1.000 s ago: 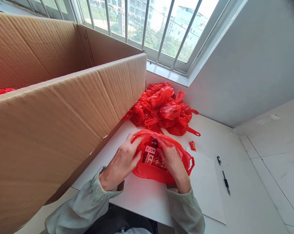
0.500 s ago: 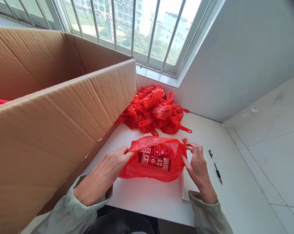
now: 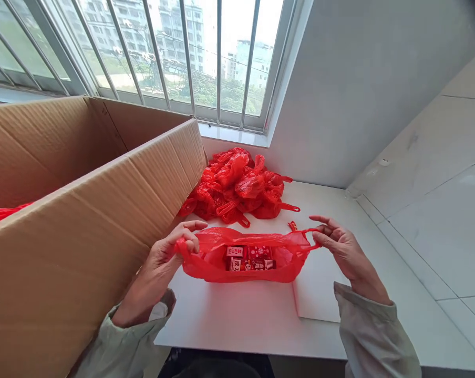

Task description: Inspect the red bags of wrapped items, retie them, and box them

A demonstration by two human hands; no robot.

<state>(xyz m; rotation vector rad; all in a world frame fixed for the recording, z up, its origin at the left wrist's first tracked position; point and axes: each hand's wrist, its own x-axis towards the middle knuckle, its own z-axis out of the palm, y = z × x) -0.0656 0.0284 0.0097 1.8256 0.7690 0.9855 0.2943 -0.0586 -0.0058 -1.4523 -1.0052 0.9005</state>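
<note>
A red plastic bag [image 3: 245,268] lies stretched wide on the white table [image 3: 253,320]. Inside it show several small red and white printed boxes [image 3: 250,257]. My left hand [image 3: 170,252] pinches the bag's left handle, fingers closed round it. My right hand [image 3: 336,244] pinches the right handle loop and pulls it to the right, with the other fingers spread. Both hands are apart, one at each end of the bag.
A large open cardboard box [image 3: 83,210] stands at the left, with red plastic inside at its far left. A heap of tied red bags [image 3: 237,184] lies at the back by the window sill. A white sheet [image 3: 320,289] lies under my right hand. Grey wall and tiled surface rise at the right.
My hands left the middle of the bag, moved apart to its two handles and pulled the bag wide. The view tilted up; the pen at the right is out of sight.
</note>
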